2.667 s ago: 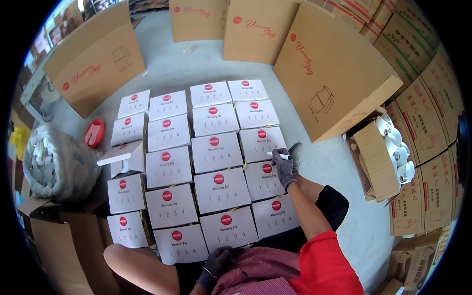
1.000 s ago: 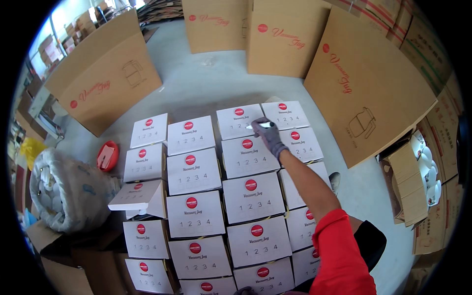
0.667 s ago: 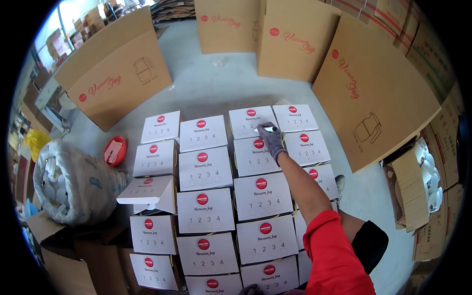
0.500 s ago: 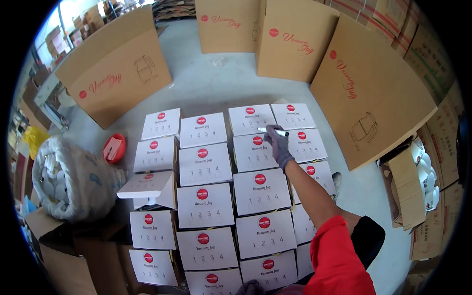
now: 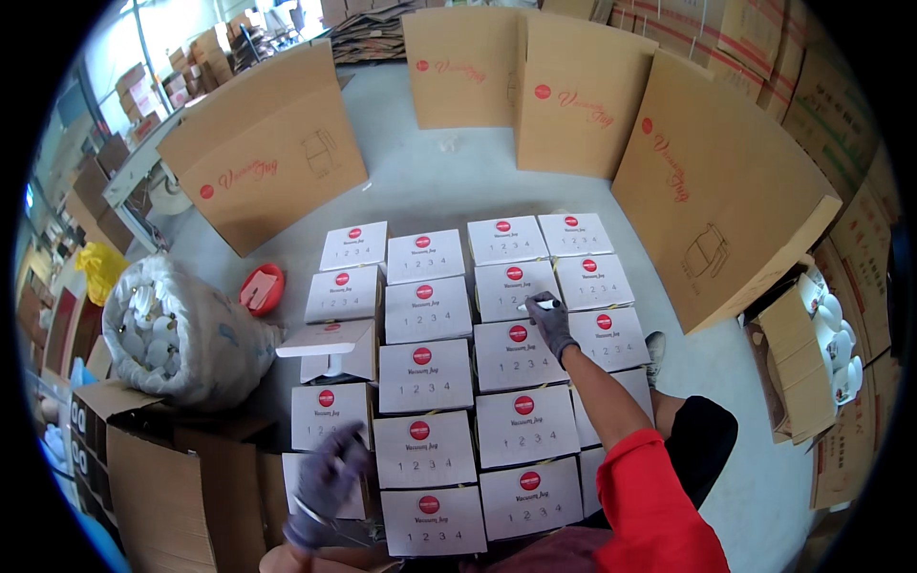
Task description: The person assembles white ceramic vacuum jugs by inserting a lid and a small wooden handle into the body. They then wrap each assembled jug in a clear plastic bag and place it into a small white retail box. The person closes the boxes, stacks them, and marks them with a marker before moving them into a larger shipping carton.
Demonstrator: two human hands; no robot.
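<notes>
My right hand [image 5: 551, 325], in a grey glove, is closed on a white marker pen [image 5: 545, 305]. The pen's tip points left, over the lower front of a white carton [image 5: 490, 302] with a red round mark and a row of printed figures. In its own grey glove, my left hand [image 5: 330, 477] hovers over the white cartons at the near left. Motion blurs its fingers, so what they hold, if anything, does not show. Several like cartons [image 5: 425, 368] stand in rows before me. One carton [image 5: 334, 336] in the left column has its flap raised.
Large brown cartons [image 5: 277, 143] stand around the far side. At the left are a clear bag of white parts [image 5: 191, 334], a red bowl [image 5: 262, 289] and an opened brown box [image 5: 158, 497]. A box of white rounded parts [image 5: 793, 363] lies at the right.
My left hand has risen from the near edge and moved left over the cartons. My right hand, still holding the marker pen, has shifted from the farthest row to a nearer carton. The view has shifted.
</notes>
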